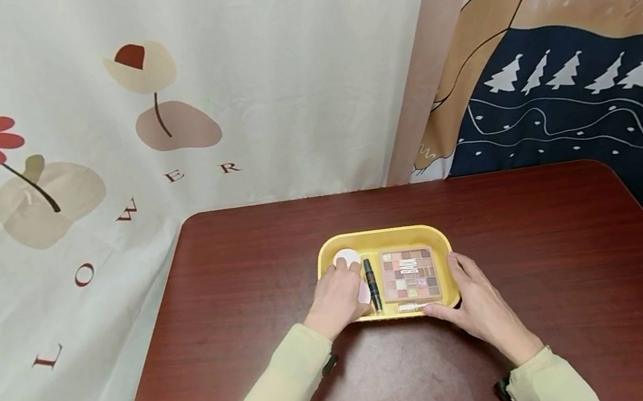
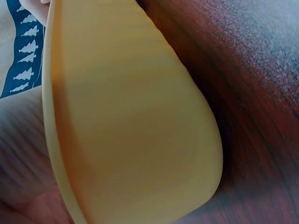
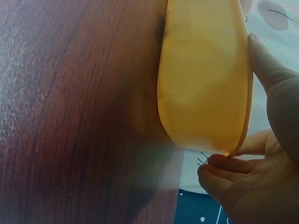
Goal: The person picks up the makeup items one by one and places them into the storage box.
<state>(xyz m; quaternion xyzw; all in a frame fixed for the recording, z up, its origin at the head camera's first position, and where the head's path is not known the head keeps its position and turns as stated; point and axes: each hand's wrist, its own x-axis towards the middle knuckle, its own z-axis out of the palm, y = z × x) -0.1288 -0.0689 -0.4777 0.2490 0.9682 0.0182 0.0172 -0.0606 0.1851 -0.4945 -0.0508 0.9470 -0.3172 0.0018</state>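
On the table stands a yellow tray [image 1: 382,240], whose outer wall fills much of both wrist views. Inside its left end, my left hand [image 1: 338,297] holds a pale white-and-pink object [image 1: 345,254] from above; its kind is mostly hidden by the fingers. Beside it lies a slim black tube [image 1: 372,284]. Further right sits an eyeshadow palette [image 1: 409,274] with a grid of pinkish pans. A small clear-and-pale tube [image 1: 408,307] lies below the palette. My right hand [image 1: 479,302] grips the tray's near right corner, thumb at the front rim and fingers along the right end.
The tray rests on a dark red-brown wooden table [image 1: 235,293] with rounded far corners. Behind it hang a pale flower-print curtain [image 1: 288,78] and a dark blue, tree-printed cloth [image 1: 588,113].
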